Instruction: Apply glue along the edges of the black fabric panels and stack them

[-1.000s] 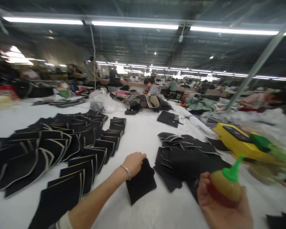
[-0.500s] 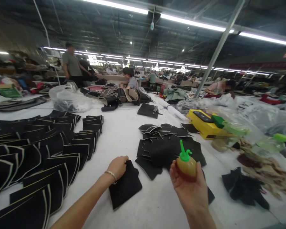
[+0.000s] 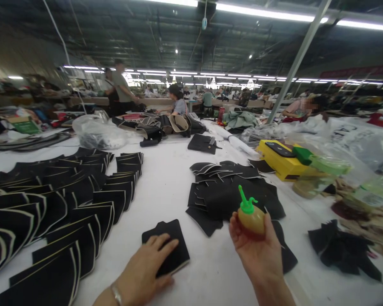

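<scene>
My left hand [image 3: 148, 265] lies with fingers spread over a black leather piece [image 3: 175, 240] that rests on the white table [image 3: 166, 178]. The piece has a notched upper left edge, and the fingers cover part of it. In my right hand [image 3: 258, 255] is a small squeeze bottle [image 3: 252, 219] with a green nozzle and amber liquid low inside. The palm faces up and the fingers wrap round the bottle. Just beyond it, a loose pile of black leather pieces [image 3: 217, 199] spreads over the table.
Rows of overlapping black pieces with pale edges [image 3: 79, 229] fill the left side. On the right are a yellow box [image 3: 279, 163] bearing a phone, green-lidded plastic jars [image 3: 319, 178], black scraps [image 3: 343, 248] and beige cloth. A plastic bag [image 3: 97, 131] lies further back; co-workers are behind.
My left hand has gone from pinching the piece's upper edge to lying flat on it. The piece now sits turned, its notch at upper left. My right hand still holds the bottle.
</scene>
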`<act>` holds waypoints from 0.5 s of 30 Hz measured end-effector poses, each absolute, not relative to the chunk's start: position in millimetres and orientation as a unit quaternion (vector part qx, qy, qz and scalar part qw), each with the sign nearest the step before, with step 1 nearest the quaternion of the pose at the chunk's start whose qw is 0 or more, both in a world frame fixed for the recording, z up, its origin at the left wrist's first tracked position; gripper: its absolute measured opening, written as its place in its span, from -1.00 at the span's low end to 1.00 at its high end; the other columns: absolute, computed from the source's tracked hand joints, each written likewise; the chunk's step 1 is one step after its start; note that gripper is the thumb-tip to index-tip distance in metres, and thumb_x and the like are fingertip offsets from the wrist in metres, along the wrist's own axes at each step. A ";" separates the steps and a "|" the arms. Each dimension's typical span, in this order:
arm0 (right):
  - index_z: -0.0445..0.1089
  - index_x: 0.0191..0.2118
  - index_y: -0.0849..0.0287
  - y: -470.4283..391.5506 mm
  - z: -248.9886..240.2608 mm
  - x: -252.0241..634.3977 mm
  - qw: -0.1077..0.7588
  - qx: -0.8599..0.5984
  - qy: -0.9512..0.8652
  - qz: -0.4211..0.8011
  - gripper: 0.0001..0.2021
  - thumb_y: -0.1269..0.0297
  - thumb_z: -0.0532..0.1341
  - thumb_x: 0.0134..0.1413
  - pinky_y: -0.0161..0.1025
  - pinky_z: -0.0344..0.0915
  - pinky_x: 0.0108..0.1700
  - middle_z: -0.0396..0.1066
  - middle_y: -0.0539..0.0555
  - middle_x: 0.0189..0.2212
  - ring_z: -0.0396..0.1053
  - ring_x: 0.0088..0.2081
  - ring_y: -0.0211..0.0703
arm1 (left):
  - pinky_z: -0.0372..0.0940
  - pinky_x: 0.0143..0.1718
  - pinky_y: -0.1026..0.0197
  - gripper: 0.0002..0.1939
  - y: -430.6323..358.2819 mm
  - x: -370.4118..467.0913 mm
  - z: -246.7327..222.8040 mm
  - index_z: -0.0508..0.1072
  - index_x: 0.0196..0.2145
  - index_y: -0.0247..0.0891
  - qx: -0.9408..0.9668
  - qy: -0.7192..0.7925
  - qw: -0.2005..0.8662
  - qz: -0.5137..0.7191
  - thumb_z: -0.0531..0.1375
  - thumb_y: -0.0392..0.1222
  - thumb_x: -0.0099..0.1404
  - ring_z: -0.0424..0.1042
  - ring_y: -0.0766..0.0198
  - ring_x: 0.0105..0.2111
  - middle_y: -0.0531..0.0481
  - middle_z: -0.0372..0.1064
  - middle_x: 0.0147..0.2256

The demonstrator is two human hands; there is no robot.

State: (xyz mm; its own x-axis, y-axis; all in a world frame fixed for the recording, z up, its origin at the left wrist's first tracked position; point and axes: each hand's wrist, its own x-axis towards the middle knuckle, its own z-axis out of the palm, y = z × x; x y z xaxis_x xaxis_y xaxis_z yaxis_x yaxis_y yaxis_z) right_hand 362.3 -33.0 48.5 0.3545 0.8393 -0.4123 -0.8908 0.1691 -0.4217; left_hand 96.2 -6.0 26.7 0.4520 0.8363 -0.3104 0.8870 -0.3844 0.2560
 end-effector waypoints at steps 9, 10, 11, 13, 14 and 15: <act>0.53 -0.23 0.07 -27.8 56.3 370.1 0.754 -0.327 0.074 0.565 -0.70 0.05 0.36 -0.11 -0.06 0.55 -0.35 0.56 0.14 -0.32 0.54 -0.35 0.06 | 0.26 0.05 -0.06 -0.42 2.0 128.3 8.6 0.21 0.25 -0.26 0.761 0.630 0.141 -0.065 0.06 -0.18 0.27 0.24 -0.11 0.11 -0.27 0.14 0.23; 0.54 -0.25 0.07 -27.1 57.0 370.4 0.749 -0.328 0.074 0.571 -0.69 0.04 0.37 -0.13 -0.06 0.55 -0.35 0.56 0.14 -0.32 0.54 -0.35 0.07 | 0.25 0.06 -0.04 -0.41 4.2 131.2 9.0 0.21 0.25 -0.29 0.756 0.636 0.140 -0.063 0.07 -0.18 0.27 0.24 -0.10 0.11 -0.28 0.13 0.23; 0.54 -0.25 0.08 -26.5 57.7 370.4 0.745 -0.330 0.072 0.575 -0.67 0.04 0.39 -0.16 -0.05 0.55 -0.34 0.56 0.15 -0.32 0.54 -0.34 0.08 | 0.25 0.08 -0.04 -0.40 6.0 133.1 9.4 0.21 0.25 -0.31 0.754 0.637 0.143 -0.065 0.09 -0.18 0.26 0.24 -0.09 0.12 -0.29 0.11 0.24; 0.54 -0.26 0.12 -25.6 58.1 369.9 0.743 -0.337 0.062 0.575 -0.63 0.07 0.44 -0.26 -0.04 0.56 -0.33 0.56 0.16 -0.30 0.54 -0.33 0.12 | 0.25 0.09 -0.02 -0.38 8.6 134.1 10.5 0.21 0.25 -0.32 0.756 0.633 0.149 -0.072 0.12 -0.21 0.23 0.24 -0.09 0.12 -0.31 0.10 0.24; 0.54 -0.26 0.13 -25.2 57.6 369.9 0.746 -0.340 0.055 0.571 -0.60 0.11 0.47 -0.32 -0.04 0.56 -0.33 0.57 0.16 -0.29 0.54 -0.32 0.13 | 0.26 0.08 0.00 -0.37 9.7 133.4 11.1 0.21 0.25 -0.33 0.758 0.629 0.155 -0.077 0.13 -0.23 0.22 0.24 -0.09 0.12 -0.32 0.11 0.23; 0.54 -0.27 0.13 -24.9 56.5 370.2 0.751 -0.343 0.047 0.562 -0.58 0.15 0.50 -0.37 -0.04 0.56 -0.32 0.57 0.15 -0.28 0.54 -0.31 0.13 | 0.28 0.07 0.01 -0.36 10.7 132.3 12.0 0.20 0.25 -0.34 0.760 0.624 0.161 -0.083 0.14 -0.26 0.21 0.25 -0.08 0.12 -0.33 0.11 0.23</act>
